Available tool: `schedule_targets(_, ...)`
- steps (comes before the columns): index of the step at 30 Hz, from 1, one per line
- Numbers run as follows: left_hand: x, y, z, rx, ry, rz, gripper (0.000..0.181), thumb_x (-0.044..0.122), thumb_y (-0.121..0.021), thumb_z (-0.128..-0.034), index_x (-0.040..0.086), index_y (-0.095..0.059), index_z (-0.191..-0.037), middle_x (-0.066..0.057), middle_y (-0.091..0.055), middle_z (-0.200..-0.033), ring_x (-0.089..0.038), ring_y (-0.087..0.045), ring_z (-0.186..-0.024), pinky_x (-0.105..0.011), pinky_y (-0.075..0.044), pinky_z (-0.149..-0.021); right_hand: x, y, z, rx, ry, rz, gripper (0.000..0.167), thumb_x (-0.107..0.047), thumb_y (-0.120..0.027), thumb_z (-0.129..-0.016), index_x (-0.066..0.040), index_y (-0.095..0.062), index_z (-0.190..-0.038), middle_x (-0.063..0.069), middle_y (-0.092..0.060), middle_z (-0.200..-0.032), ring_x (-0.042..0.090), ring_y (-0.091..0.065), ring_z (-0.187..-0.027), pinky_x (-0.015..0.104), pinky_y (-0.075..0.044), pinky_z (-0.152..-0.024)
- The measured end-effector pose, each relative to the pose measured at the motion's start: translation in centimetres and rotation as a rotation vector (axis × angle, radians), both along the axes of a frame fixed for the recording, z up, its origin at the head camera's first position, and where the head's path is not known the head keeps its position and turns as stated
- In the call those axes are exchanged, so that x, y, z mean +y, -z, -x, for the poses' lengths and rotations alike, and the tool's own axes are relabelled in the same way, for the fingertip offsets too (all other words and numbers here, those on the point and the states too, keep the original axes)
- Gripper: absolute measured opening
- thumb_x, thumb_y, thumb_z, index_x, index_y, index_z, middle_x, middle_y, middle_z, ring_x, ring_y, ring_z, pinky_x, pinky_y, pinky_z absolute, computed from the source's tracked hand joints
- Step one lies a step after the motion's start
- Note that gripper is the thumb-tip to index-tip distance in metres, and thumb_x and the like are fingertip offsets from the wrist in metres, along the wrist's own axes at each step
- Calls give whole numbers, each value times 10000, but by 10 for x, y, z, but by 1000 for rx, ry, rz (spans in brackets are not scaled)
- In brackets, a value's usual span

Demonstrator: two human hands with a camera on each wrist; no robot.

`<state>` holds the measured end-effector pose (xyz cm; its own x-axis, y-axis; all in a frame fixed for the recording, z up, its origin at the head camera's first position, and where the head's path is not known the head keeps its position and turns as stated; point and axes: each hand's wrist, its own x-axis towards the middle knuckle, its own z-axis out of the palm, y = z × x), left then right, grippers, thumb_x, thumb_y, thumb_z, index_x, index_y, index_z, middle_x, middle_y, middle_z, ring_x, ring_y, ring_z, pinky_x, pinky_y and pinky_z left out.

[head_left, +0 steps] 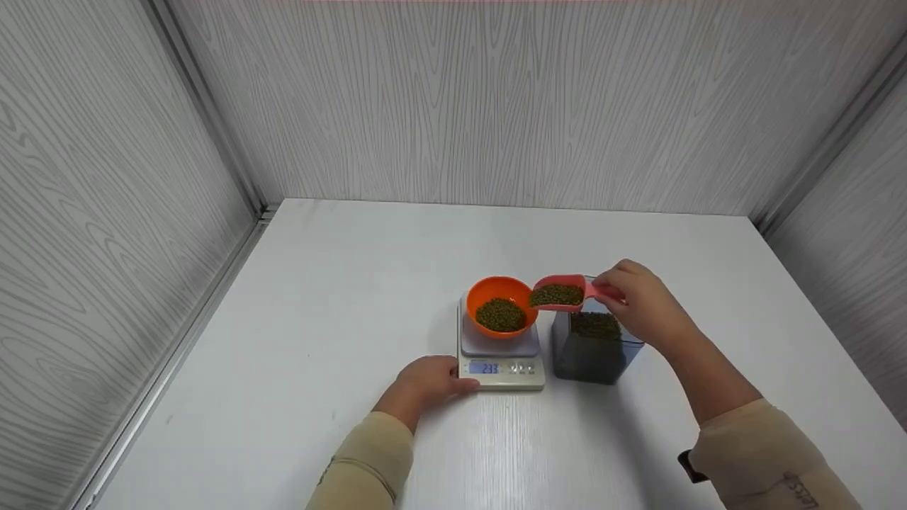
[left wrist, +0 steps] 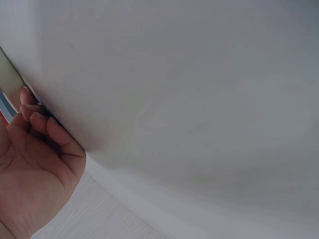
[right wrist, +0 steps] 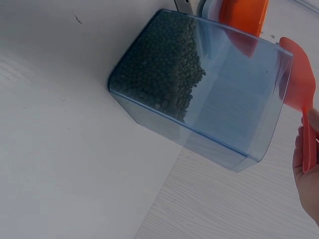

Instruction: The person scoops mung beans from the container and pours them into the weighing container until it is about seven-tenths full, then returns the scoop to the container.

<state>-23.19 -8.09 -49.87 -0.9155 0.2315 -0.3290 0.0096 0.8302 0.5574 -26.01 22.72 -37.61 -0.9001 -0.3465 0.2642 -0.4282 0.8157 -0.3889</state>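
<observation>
Right hand (head_left: pixel 638 301) pinches the handle of the pink scoop (right wrist: pixel 301 74), thumb against fingers. Scoop looks near level and carries a load of small green grains (head_left: pixel 558 295); its lip points at the tabletop's left edge and overlaps the orange bowl's right rim in the head view. Can't tell if lip and rim touch. Left hand (head_left: pixel 429 379) grips the scale (head_left: pixel 506 383) at its near-left corner, thumb on top.

Orange bowl (head_left: pixel 489 285) sits on the scale's plate, part filled with the same grains. Scale is about midway between the tabletop's (head_left: pixel 354 283) left and right edges, well in from the far edge. Display (head_left: pixel 485 368) is lit; digits too small to read surely. Just right of the scale: bluish see-through container (head_left: pixel 584 363), grains piled inside.

Step in hand, as I judge it: scoop into bowl. To do it well, bring the lip fully inside the rim before tilting, else grains could drop into the gap between scale and container. Tilt slowly, in small taps, eyes on the display. Don't lean the scoop on the bowl, and rest the left hand on the casing only: pressure on either bowl or plate would likely skew the reading.
</observation>
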Motion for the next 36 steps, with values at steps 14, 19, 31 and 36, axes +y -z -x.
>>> schedule_targets(14, 0, 2, 1, -23, -5, -5, 351, 518, -633, -779, 209, -634, -947, 29, -595, -908, -186, -507, -856, -411, -393, -908, -1, -1, -1, -15, 7, -12, 191, -78, -656, -830, -52, -641, -1019, 69, -540, -943, 228, -515, -898, 411, -499, -774)
schedule_targets(19, 0, 1, 1, -22, -4, 6, 350, 521, -629, -782, 205, -627, -933, 27, -588, -886, -188, -505, -840, -411, -398, -900, -2, -3, -1, -22, 15, -16, 185, -78, -660, -828, -58, -644, -1011, 70, -541, -945, 230, -506, -905, 417, -496, -781)
schedule_targets(31, -1, -2, -1, -8, -6, -6, 340, 520, -635, -775, 205, -623, -901, 23, -586, -876, -189, -497, -821, -394, -408, -850, -4, -2, 1, 37, -20, -40, 185, -28, -668, -809, -45, -638, -991, 73, -540, -928, 222, -504, -891, 395, -496, -758)
schedule_targets(36, -1, -1, 0, -10, -8, -15, 341, 519, -638, -774, 204, -627, -902, 25, -589, -876, -187, -497, -818, -396, -408, -850, -6, -2, 2, 38, -12, -45, 183, -33, -664, -814, -48, -637, -995, 78, -539, -930, 231, -504, -895, 403, -496, -764)
